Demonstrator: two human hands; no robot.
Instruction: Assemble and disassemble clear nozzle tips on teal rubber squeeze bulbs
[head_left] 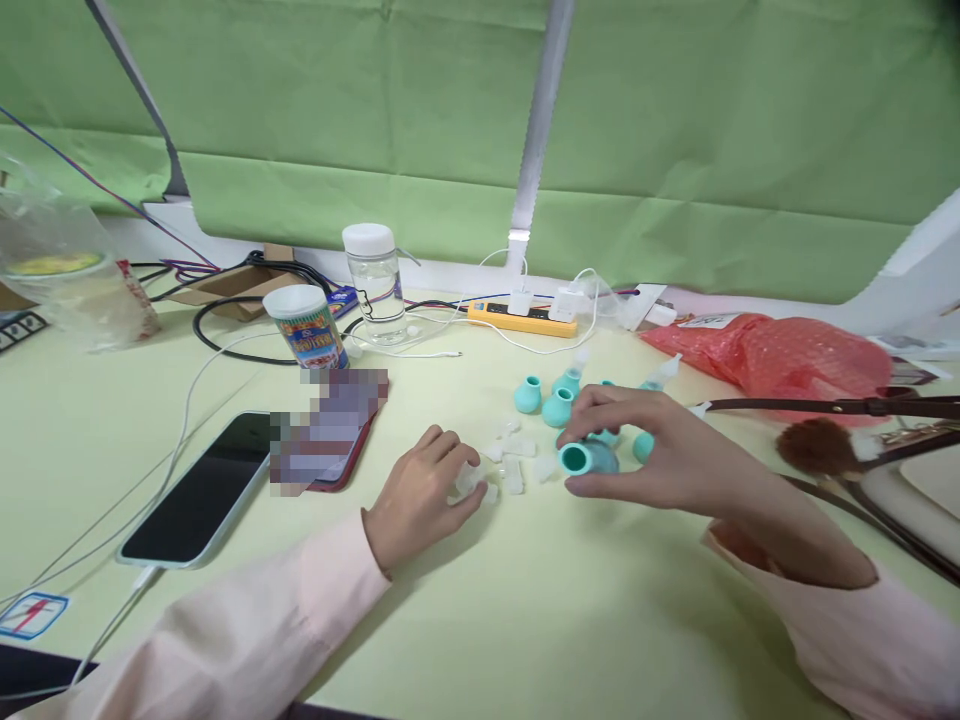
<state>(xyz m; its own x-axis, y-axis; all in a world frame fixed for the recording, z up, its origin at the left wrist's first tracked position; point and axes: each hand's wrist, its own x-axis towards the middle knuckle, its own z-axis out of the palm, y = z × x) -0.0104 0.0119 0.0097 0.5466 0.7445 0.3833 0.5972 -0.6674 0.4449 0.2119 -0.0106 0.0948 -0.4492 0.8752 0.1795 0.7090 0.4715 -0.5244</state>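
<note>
My right hand (637, 450) is closed round a teal rubber bulb (576, 459), its round opening facing me and to the left. My left hand (427, 490) rests low at the table, thumb and fingers curled about a translucent plastic piece (469, 478). Just to its right lie several more loose translucent pieces (514, 474). Behind the right hand stand several other teal bulbs (528, 396), partly hidden by the fingers. At least one of these bulbs (567, 383) has a translucent tip on top.
On the left lie a black-screened phone (202, 490) with a cable and a red-cased phone (337, 440). Behind stand a snack cup (307, 325), a clear bottle (375, 290) and a yellow power strip (517, 320). A red plastic bag (787, 360) and a strapped bag (907, 480) lie right.
</note>
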